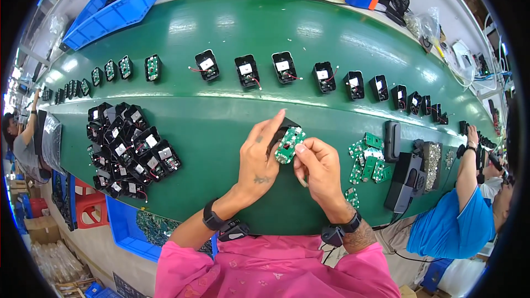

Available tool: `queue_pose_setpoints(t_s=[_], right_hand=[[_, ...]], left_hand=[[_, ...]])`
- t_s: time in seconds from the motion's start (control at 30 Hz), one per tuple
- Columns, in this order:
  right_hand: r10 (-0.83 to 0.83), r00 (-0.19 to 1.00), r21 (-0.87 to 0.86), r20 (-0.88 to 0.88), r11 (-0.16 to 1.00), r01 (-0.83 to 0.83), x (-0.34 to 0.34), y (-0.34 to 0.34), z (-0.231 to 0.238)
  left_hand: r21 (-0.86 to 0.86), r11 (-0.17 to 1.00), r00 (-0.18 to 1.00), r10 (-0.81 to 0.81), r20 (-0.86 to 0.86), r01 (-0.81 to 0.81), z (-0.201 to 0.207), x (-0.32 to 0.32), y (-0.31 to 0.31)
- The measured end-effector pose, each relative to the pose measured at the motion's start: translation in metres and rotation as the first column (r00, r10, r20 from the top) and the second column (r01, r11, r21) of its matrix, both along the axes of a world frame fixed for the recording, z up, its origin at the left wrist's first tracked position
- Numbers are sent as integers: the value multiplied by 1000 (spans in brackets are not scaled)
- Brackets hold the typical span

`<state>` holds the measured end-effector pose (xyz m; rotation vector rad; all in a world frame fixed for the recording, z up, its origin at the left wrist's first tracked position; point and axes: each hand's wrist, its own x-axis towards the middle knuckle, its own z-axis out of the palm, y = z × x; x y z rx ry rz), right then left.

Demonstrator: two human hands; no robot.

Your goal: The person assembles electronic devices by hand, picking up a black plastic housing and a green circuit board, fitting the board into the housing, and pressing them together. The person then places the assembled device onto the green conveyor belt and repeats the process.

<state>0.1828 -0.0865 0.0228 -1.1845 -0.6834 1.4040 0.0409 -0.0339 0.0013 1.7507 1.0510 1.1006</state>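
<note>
Near the middle of the green bench, my left hand [256, 163] is wrapped around a black plastic housing [288, 123], which it mostly hides. Over the front of this housing sits a green circuit board [289, 144], tilted and facing me. Thumb and fingers of my right hand [321, 170] pinch the board's right edge. Whether the board is seated in the housing or only held against it, I cannot tell. A pile of green circuit boards [369, 157] lies to the right of my right hand. Left of my left hand is a heap of black housings [124, 149] with white parts inside.
Across the bench [243, 27] runs a row of black housings [282, 68], some with thin wires; those at left hold green boards [152, 68]. A blue crate [118, 11] stands far left. Dark grey devices [406, 182] stand at right. Another person's arm [468, 160] reaches in there.
</note>
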Motion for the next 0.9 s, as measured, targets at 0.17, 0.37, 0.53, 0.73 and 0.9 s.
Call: queue_pose_setpoints(t_s=[0.17,0.37,0.53,0.73,0.9], right_hand=[[211,950,-43,231,977,-207,18,2,7],[88,897,59,433,990,-126,19,4,4],[-5,907,74,421,997,-29,18,4,-1],[-95,783,175,615,984,-18,13,6,-6],[-128,604,201,787,978,-55,4,4,-5]], left_hand=[[-56,998,995,-3,100,9,-3,-3,-1],[132,975,984,-172,-48,177,6,-6,5],[21,959,959,-284,12,284,5,-11,10],[-314,900,931,-208,299,302,6,-7,2],[-351,918,968,-104,229,182,0,-5,2]])
